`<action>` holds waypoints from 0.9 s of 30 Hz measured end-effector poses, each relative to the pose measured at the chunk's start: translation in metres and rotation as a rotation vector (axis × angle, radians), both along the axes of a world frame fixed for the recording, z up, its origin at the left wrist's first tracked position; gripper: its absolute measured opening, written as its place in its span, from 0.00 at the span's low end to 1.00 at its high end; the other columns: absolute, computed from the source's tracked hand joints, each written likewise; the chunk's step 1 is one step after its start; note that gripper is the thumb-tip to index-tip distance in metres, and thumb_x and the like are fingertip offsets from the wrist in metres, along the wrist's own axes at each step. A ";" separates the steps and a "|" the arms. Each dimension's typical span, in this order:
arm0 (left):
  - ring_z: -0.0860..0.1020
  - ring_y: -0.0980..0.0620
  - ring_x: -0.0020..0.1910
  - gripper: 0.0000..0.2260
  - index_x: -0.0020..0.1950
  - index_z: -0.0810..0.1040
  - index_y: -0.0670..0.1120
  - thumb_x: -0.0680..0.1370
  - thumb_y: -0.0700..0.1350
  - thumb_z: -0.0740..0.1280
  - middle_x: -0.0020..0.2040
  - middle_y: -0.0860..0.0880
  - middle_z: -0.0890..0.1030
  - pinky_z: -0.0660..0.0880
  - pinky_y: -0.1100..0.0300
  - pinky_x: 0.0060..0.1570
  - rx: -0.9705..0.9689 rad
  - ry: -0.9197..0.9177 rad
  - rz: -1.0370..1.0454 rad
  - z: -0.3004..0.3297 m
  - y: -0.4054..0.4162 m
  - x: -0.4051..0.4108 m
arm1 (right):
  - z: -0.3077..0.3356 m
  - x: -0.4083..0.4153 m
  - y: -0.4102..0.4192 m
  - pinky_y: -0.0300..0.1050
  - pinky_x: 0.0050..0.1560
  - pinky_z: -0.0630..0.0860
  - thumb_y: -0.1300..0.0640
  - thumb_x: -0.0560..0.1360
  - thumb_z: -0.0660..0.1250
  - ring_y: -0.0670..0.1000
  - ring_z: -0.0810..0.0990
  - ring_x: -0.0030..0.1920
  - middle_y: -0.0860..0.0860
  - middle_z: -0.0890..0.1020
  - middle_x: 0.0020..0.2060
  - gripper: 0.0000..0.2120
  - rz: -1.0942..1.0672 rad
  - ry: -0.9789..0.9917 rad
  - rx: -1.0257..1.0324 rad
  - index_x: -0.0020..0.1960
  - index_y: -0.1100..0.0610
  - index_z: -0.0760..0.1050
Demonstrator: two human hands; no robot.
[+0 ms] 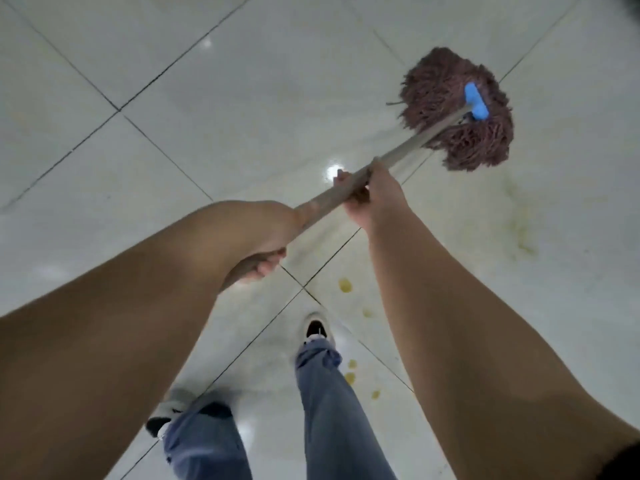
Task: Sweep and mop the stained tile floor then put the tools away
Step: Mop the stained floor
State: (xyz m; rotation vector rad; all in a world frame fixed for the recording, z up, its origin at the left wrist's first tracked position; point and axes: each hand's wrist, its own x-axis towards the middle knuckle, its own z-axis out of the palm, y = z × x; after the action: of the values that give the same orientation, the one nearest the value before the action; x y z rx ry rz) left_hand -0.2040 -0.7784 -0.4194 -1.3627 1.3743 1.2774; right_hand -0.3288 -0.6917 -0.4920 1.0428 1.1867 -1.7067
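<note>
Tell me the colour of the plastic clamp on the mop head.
The clamp is bright blue, set against the reddish-brown mop strands; the head view shows it.

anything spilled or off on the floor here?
Yes. Yellow-brown drops dot the white tile floor beside the forward shoe, and a fainter yellowish smear lies just below the mop head.

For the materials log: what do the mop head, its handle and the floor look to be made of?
Mop head: reddish-brown yarn strands, likely cotton, in a matte shaggy bundle under a blue plastic-looking clamp.
Handle: smooth pale pole; metal or wood, unclear.
Floor: glossy white glazed tile, with dark grout lines and lamp reflections.
</note>
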 end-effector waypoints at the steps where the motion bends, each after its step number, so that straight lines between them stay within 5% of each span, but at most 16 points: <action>1: 0.59 0.54 0.10 0.27 0.34 0.64 0.44 0.73 0.68 0.58 0.16 0.49 0.65 0.59 0.74 0.16 0.020 0.061 0.019 -0.005 0.021 -0.034 | -0.003 -0.029 0.011 0.48 0.37 0.77 0.54 0.80 0.61 0.55 0.77 0.36 0.60 0.75 0.44 0.11 0.031 0.069 0.041 0.48 0.62 0.68; 4: 0.64 0.55 0.13 0.25 0.38 0.67 0.44 0.74 0.67 0.58 0.26 0.49 0.67 0.61 0.72 0.18 0.095 0.243 0.101 -0.034 0.081 -0.110 | -0.013 -0.090 0.046 0.47 0.32 0.76 0.53 0.81 0.59 0.53 0.75 0.34 0.58 0.73 0.39 0.10 0.094 0.121 0.215 0.49 0.61 0.67; 7: 0.63 0.55 0.12 0.25 0.38 0.67 0.47 0.71 0.69 0.58 0.25 0.50 0.67 0.63 0.73 0.22 0.153 0.234 0.145 -0.052 0.116 -0.131 | -0.028 -0.121 0.079 0.48 0.30 0.77 0.54 0.80 0.60 0.54 0.77 0.35 0.59 0.76 0.45 0.09 0.257 0.126 0.345 0.52 0.60 0.67; 10: 0.63 0.54 0.18 0.23 0.38 0.65 0.45 0.74 0.65 0.59 0.26 0.48 0.67 0.60 0.74 0.21 0.153 0.183 0.160 -0.068 0.123 -0.117 | -0.041 -0.121 0.096 0.48 0.24 0.79 0.59 0.78 0.63 0.55 0.79 0.42 0.57 0.76 0.42 0.07 0.381 0.092 0.372 0.44 0.61 0.69; 15: 0.58 0.55 0.13 0.23 0.36 0.65 0.45 0.75 0.64 0.59 0.17 0.50 0.65 0.55 0.74 0.20 0.121 0.205 0.179 -0.073 0.096 -0.076 | -0.053 -0.084 0.078 0.53 0.36 0.82 0.60 0.77 0.65 0.57 0.79 0.45 0.58 0.76 0.41 0.07 0.409 0.130 0.319 0.43 0.61 0.69; 24: 0.61 0.54 0.11 0.30 0.33 0.69 0.42 0.71 0.70 0.59 0.14 0.51 0.65 0.61 0.73 0.17 -0.087 0.084 -0.012 -0.050 0.046 0.109 | -0.045 0.053 0.033 0.56 0.49 0.79 0.53 0.78 0.63 0.54 0.76 0.41 0.56 0.72 0.41 0.12 0.511 0.074 0.246 0.55 0.61 0.66; 27: 0.62 0.53 0.12 0.31 0.32 0.70 0.42 0.70 0.71 0.59 0.15 0.50 0.65 0.62 0.72 0.17 -0.072 0.043 -0.021 -0.039 0.042 0.194 | -0.041 0.132 0.028 0.55 0.45 0.79 0.52 0.78 0.63 0.57 0.77 0.41 0.58 0.73 0.43 0.15 0.450 0.009 0.224 0.57 0.61 0.65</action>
State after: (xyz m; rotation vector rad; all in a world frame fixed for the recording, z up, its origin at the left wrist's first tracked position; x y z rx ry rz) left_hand -0.0099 -0.7366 -0.4588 -1.3728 1.4734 1.2610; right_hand -0.1972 -0.6633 -0.5330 0.8161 1.5120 -1.2508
